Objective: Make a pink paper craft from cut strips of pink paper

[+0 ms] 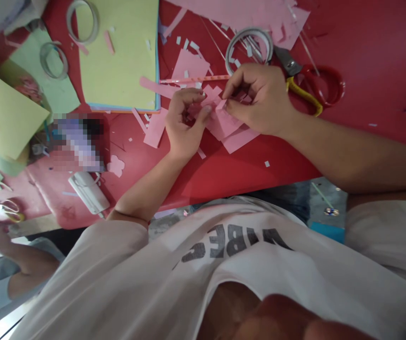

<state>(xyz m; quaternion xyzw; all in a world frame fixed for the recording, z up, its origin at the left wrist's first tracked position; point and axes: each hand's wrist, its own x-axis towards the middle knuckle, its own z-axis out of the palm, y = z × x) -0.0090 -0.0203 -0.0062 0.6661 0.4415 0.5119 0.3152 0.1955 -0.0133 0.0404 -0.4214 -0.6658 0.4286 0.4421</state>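
Note:
My right hand [264,101] pinches the raised edge of a small pink paper piece [224,115] between thumb and fingertips. Just left of it is my left hand [185,123], its fingers bent and its thumb apart from the forefinger. The left thumb tip comes close to the pink paper; whether it touches, I cannot tell. Beneath the hands lie more pink paper cut-outs, partly hidden by the fingers. A patterned pink stick [203,79] lies behind them. A roll of tape [229,56] and scissors [304,82] with red and yellow handles lie beyond my right hand.
A stack of coloured paper [117,61], yellow on top, lies left on the red table [373,42], bearing a tape roll [94,23]. Another roll [64,66] rests on green paper. A white glue gun-like device [88,192] sits near the edge. Another person's arm [29,255] shows lower left.

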